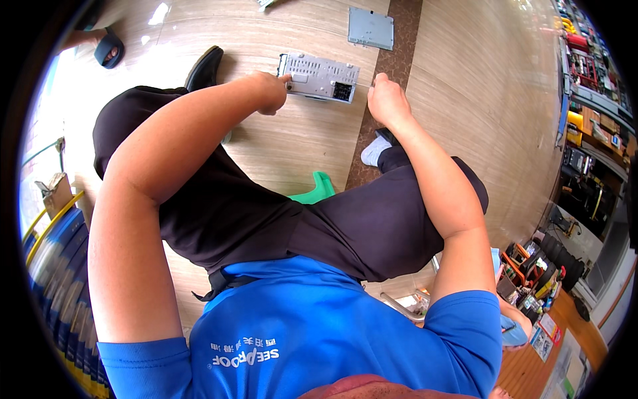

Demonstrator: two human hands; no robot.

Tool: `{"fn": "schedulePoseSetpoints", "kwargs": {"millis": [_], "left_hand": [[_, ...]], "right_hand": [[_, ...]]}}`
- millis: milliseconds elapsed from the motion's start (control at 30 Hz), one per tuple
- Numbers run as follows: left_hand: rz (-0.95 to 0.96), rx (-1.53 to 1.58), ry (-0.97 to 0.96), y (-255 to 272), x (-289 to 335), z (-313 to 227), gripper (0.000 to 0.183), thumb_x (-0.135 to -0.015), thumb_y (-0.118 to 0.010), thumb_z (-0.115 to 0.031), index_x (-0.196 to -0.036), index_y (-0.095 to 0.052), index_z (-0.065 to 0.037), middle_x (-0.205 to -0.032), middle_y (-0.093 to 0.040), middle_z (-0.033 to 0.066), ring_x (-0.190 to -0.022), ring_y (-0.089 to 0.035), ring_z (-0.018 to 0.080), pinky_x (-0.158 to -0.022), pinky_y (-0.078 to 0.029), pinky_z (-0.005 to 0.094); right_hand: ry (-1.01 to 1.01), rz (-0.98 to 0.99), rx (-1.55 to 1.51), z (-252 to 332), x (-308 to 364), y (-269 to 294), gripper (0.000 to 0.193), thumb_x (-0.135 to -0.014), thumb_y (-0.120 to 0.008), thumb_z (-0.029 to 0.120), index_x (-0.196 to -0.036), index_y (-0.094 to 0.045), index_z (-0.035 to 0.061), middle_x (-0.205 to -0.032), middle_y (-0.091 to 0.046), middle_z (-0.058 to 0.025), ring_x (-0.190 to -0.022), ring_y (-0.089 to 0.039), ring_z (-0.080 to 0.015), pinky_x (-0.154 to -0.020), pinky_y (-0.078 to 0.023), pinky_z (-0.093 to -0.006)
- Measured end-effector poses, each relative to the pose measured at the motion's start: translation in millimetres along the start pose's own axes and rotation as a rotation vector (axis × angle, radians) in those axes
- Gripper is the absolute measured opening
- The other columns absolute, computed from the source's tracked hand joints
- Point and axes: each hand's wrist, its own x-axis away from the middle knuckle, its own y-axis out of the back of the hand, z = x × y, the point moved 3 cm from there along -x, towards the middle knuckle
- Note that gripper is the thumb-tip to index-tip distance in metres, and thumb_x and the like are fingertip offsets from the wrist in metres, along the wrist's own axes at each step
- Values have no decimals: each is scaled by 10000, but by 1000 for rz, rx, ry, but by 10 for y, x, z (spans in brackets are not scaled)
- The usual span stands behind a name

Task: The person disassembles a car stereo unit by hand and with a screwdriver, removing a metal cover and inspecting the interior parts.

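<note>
A silver metal car stereo [318,74] with slotted vents and a black connector socket lies on the floor ahead of me. At its left end, my left hand [269,92] is closed, with fingertips against the casing. Just off the other end, my right hand [389,100] is closed in a pinch. A thin line seems to run from it toward the stereo, but what it holds is too small to make out. Beyond the stereo, a flat grey metal cover plate [371,28] lies apart on the floor.
I sit on a green seat [317,189], knees spread. A sandalled foot [109,49] of another person is at the far left. Blue containers [63,279] line the left side. Shelves of tools [588,73] stand at right; another person's arm [515,318] shows at lower right.
</note>
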Motion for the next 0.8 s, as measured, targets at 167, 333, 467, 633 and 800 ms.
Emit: {"fn": "schedulePoseSetpoints", "kwargs": {"millis": [167, 333, 467, 633, 800], "left_hand": [[38, 7, 34, -31, 7, 17, 489, -942, -648, -309, -1400, -574, -154, -1670, -130, 40, -1287, -557, 309, -1013, -477, 524], [-1, 34, 79, -57, -35, 17, 351, -908, -695, -300, -1215, -715, -132, -1670, -139, 20, -1261, -573, 297, -954, -508, 457], [19, 16, 89, -51, -44, 5, 351, -908, -694, -300, -1214, -715, -128, -1671, -135, 19, -1267, -569, 296, -952, -509, 458], [70, 0, 54, -45, -45, 5, 532, -951, -638, -337, -1448, -519, -190, -1677, -79, 20, -1299, -535, 367, -1042, -432, 611], [77, -6, 50, -54, -43, 8, 520, -948, -639, -329, -1439, -532, -197, -1677, -75, 26, -1301, -535, 364, -1036, -433, 622]], "right_hand": [[-36, 25, 15, 56, 10, 7, 224, -918, -491, 90, -1083, -554, -47, -1002, -669, -339, -999, -659, -474, -882, -531, -528], [127, -61, 32, 4, 2, -99, 183, -946, -552, 133, -1051, -540, -16, -1024, -637, -277, -960, -636, -463, -856, -516, -527], [185, -160, -27, -29, 15, -142, 151, -944, -543, 104, -1068, -537, 19, -1109, -571, -243, -995, -615, -446, -859, -514, -513], [283, -131, 34, 21, 32, -90, 156, -939, -537, 77, -1090, -524, 41, -1125, -545, -232, -987, -613, -447, -837, -516, -518], [227, -73, 56, 43, 8, -78, 200, -926, -551, 74, -1119, -509, 42, -1104, -551, -237, -980, -616, -444, -832, -517, -521]]}}
